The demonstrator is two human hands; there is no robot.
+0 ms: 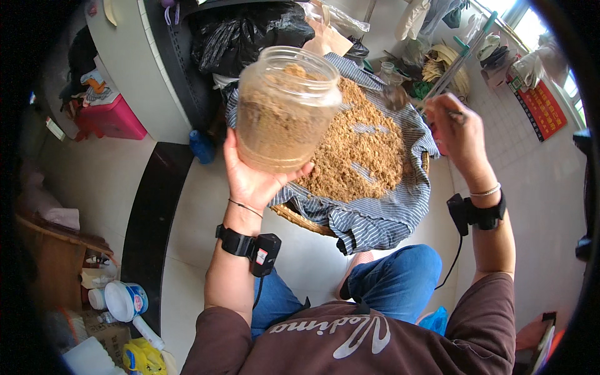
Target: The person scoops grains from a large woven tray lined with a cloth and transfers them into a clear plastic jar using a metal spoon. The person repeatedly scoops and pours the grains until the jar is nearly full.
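My left hand point(255, 180) holds a clear wide-mouthed jar point(283, 112) from beneath, tilted slightly, above the left side of a basket. Brown crumbly material fills much of the jar, and its mouth has no lid. In my right hand point(457, 129) is the handle of a metal spoon point(396, 97); its blurred bowl is over the basket's far right side. The woven basket point(302, 222) is lined with a blue-and-white striped cloth point(382, 220). Loose tan crumbly material point(361, 164) is spread on the cloth, with striped patches showing through.
A black plastic bag point(248, 35) lies behind the basket on the left. A blue bottle point(201, 146) stands on the floor by a cabinet point(136, 61). White tubs point(124, 300) sit at lower left. Bags and a small glass jar point(387, 70) are at the far right.
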